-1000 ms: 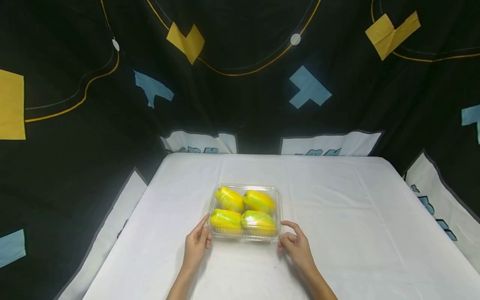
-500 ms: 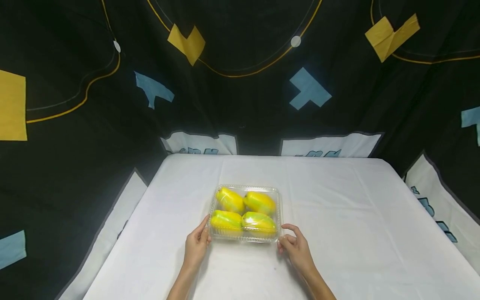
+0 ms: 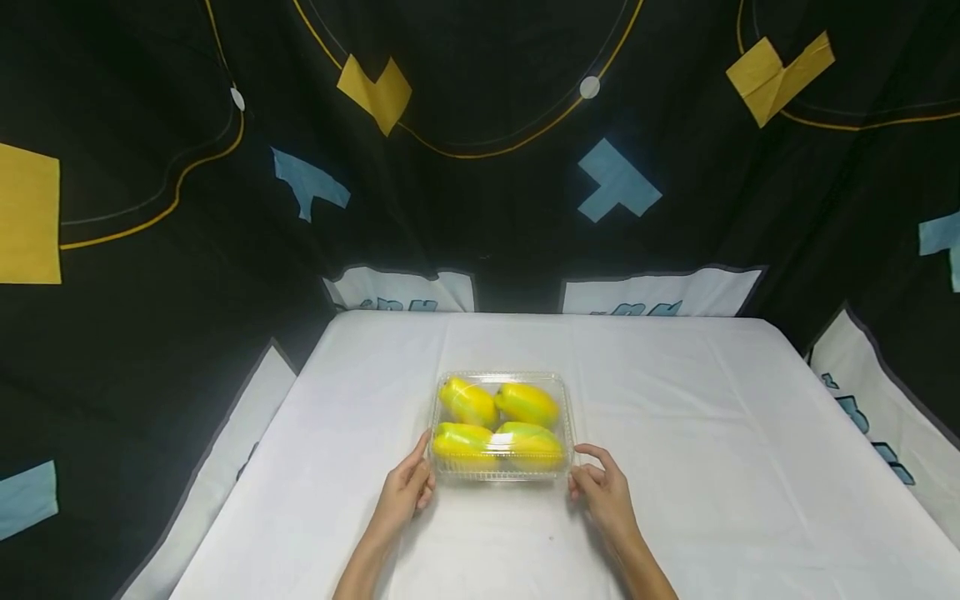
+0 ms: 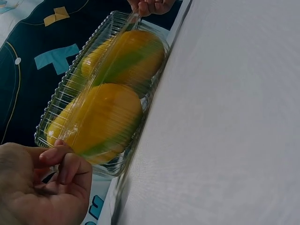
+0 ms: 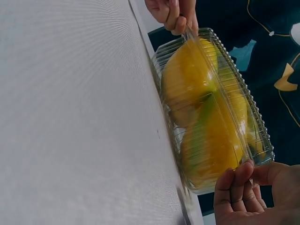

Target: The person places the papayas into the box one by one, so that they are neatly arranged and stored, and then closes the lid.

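A clear plastic clamshell box stands on the white table, its lid down. Inside lie several yellow-green mangoes, in two rows. My left hand pinches the rim at the near left corner between thumb and fingers. At the near right corner, my right hand pinches the rim the same way, its index finger along the side. In the left wrist view the left hand is close up at the rim of the box. The right wrist view has the right hand at the opposite corner.
White cloth covers the table, with bare cloth left and right of the box. Behind it hangs a dark curtain with yellow and blue patches. A small dark speck marks the cloth near the front.
The box, with the mangoes inside, has shifted slightly to the right and sits a little straighter. Both hands have moved along with it, keeping their hold on the rim.
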`<state>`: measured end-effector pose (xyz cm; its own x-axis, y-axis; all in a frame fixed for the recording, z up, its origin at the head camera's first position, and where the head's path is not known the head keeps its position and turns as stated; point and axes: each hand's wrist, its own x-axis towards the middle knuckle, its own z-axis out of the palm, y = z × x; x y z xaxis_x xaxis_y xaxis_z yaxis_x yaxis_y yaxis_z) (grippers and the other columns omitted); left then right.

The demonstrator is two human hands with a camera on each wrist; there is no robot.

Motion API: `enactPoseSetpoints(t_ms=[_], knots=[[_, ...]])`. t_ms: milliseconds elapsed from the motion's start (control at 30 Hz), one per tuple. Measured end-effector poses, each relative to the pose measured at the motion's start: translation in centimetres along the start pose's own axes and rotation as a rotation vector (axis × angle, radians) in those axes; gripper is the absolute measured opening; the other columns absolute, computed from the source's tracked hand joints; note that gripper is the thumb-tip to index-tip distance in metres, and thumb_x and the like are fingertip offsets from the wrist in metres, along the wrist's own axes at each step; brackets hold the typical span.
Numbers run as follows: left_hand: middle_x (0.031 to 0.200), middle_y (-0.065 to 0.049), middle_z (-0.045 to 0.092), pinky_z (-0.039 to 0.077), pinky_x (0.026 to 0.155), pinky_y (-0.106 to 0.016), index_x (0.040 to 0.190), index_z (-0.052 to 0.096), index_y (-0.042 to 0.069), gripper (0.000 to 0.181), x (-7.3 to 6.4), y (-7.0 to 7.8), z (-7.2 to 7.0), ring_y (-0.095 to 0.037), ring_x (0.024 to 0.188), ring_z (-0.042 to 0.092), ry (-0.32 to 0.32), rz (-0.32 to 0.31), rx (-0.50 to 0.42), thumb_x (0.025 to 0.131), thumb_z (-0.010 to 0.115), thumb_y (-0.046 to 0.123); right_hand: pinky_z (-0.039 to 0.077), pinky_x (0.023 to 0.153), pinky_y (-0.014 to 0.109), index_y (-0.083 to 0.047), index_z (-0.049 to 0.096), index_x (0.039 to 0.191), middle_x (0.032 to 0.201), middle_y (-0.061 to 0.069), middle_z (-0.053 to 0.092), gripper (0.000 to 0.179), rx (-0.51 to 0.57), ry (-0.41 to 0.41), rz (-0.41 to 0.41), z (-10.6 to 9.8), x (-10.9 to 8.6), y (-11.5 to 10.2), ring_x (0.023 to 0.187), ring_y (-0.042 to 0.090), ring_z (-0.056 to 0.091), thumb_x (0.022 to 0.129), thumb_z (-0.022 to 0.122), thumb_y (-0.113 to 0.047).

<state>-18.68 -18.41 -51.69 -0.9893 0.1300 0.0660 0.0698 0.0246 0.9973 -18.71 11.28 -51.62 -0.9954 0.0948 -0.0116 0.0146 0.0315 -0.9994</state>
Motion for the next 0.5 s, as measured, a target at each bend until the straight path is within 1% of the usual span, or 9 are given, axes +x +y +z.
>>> enactPoseSetpoints(t_ms=[100,167,200,300,400,500], knots=[[0.071,-0.006,0.048,0.031,0.042,-0.014,0.145,0.023,0.003,0.049,0.1,0.0,0.1,-0.003,0.047,0.036,0.001,0.018,0.0,0.099,0.039,0.005,0.047,0.055,0.022,-0.002,0.048,0.122,0.067,0.012,0.06,0.036,0.011,0.001,-0.005,-0.1,0.0,0.0,0.054,0.013,0.054,0.088,0.056,0.001],[0.069,-0.006,0.049,0.031,0.042,-0.014,0.144,0.025,0.002,0.05,0.2,0.2,0.3,-0.003,0.046,0.035,0.022,0.019,0.021,0.097,0.04,0.001,0.047,0.055,0.022,-0.001,0.047,0.124,0.068,0.013,0.06,0.037,0.016,-0.001,-0.007,-0.1,-0.1,-0.1,0.055,0.013,0.054,0.088,0.055,0.0],[0.068,-0.006,0.049,0.031,0.042,-0.014,0.144,0.027,0.003,0.05,0.3,0.2,0.4,-0.003,0.046,0.035,0.038,0.009,0.029,0.096,0.04,-0.001,0.047,0.055,0.022,-0.001,0.046,0.124,0.068,0.014,0.06,0.037,0.021,-0.001,-0.006,-0.1,-0.1,-0.1,0.055,0.013,0.054,0.088,0.055,0.001],[0.067,-0.004,0.049,0.032,0.041,-0.013,0.143,0.031,0.005,0.052,0.3,0.7,0.7,-0.003,0.047,0.036,0.085,-0.046,0.064,0.093,0.04,-0.005,0.047,0.055,0.022,-0.001,0.046,0.125,0.068,0.013,0.06,0.038,0.024,0.005,0.001,-0.1,-0.1,-0.2,0.055,0.013,0.054,0.088,0.055,0.001],[0.066,-0.004,0.048,0.033,0.041,-0.014,0.144,0.031,0.008,0.053,0.4,1.0,0.8,-0.004,0.048,0.036,0.114,-0.09,0.094,0.093,0.04,-0.005,0.048,0.055,0.023,-0.003,0.048,0.123,0.067,0.011,0.06,0.037,0.022,0.016,0.012,0.0,-0.1,-0.3,0.055,0.014,0.054,0.087,0.055,0.002],[0.068,-0.004,0.048,0.033,0.042,-0.014,0.144,0.03,0.009,0.051,0.3,1.3,0.8,-0.004,0.048,0.036,0.122,-0.095,0.122,0.095,0.038,-0.001,0.047,0.056,0.023,-0.005,0.049,0.121,0.065,0.008,0.059,0.035,0.003,0.018,0.015,0.3,-0.1,-0.3,0.055,0.014,0.053,0.087,0.056,0.001]])
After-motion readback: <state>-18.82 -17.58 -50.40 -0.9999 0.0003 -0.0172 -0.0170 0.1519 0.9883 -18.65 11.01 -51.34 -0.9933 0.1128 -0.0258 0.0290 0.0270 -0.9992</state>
